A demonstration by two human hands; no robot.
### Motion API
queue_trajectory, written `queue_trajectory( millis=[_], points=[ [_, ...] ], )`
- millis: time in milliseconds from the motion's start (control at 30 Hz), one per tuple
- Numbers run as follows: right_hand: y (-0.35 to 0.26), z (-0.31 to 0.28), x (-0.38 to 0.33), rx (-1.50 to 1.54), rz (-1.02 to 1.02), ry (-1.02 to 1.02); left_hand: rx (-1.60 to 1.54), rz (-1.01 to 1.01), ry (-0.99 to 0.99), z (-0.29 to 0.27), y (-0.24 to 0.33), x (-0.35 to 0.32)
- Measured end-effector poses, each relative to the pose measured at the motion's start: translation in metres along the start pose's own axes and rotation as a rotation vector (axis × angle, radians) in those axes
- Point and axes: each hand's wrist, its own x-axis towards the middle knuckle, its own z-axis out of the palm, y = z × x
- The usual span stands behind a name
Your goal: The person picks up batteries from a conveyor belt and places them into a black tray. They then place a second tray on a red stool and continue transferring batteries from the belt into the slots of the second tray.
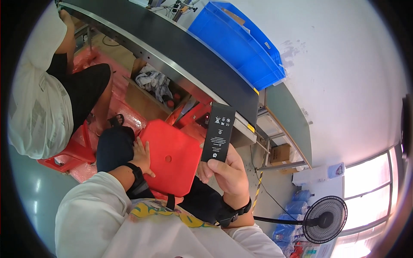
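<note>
Flat black battery (218, 133) is pinched near its lower end by the right hand (232, 175); leftward, the left hand (141, 156) rests spread on a red stool (172, 144). Slackened thumb pressure could drop the battery.

I see the flat battery (221, 131) in black with white print, and the stool (170, 177) reaches my screen as plain red. The crate (241, 50) is blue, the conveyor belt (172, 45) is dark grey, and the floor tape (257, 190) has yellow and black stripes.
</note>
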Motion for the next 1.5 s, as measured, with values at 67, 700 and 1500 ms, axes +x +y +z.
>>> queue_trajectory(
  millis=[67,700,1500],
  points=[
    [-0.003,-0.001,-0.003,-0.012,0.000,-0.011,0.045,0.007,0.031,0.003,0.001,0.004],
    [-0.036,-0.009,-0.028,-0.321,-0.351,0.475,0.054,0.011,0.023,0.000,0.000,0.002],
    [-0.033,-0.051,-0.045,0.038,-0.100,0.175,0.083,0.005,0.056,0.001,0.004,0.003]
  ],
)
